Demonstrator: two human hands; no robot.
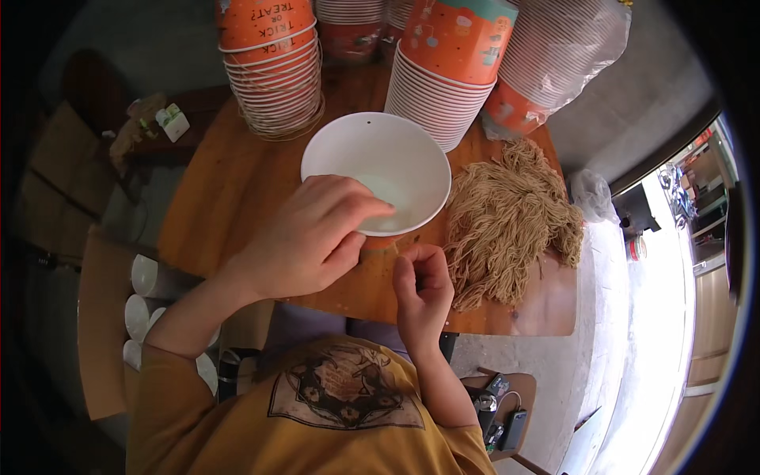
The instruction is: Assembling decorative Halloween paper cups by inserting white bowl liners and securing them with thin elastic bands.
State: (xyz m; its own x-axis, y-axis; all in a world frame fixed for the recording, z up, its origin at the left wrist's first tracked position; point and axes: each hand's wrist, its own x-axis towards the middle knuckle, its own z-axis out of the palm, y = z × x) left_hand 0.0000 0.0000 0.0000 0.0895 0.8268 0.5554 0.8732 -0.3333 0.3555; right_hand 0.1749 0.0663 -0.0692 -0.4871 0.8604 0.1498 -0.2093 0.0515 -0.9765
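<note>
A white-lined paper bowl (pixel 380 158) stands on the wooden table (pixel 229 190) in front of me. My left hand (pixel 309 237) lies over its near rim, fingers curled around the edge and gripping it. Just below the bowl, my right hand (pixel 423 289) hovers with its fingers curled loosely inward; whether anything is pinched in them is not visible. A heap of tan dried noodles (pixel 511 218) lies on the table to the right of the bowl, a short way from my right hand.
Tall stacks of orange paper bowls (pixel 273 71) (pixel 443 79) stand at the back of the table, one stack in a plastic bag (pixel 554 55). White rolls (pixel 146 289) lie on a shelf at lower left. A small stand with gadgets (pixel 499 412) is at lower right.
</note>
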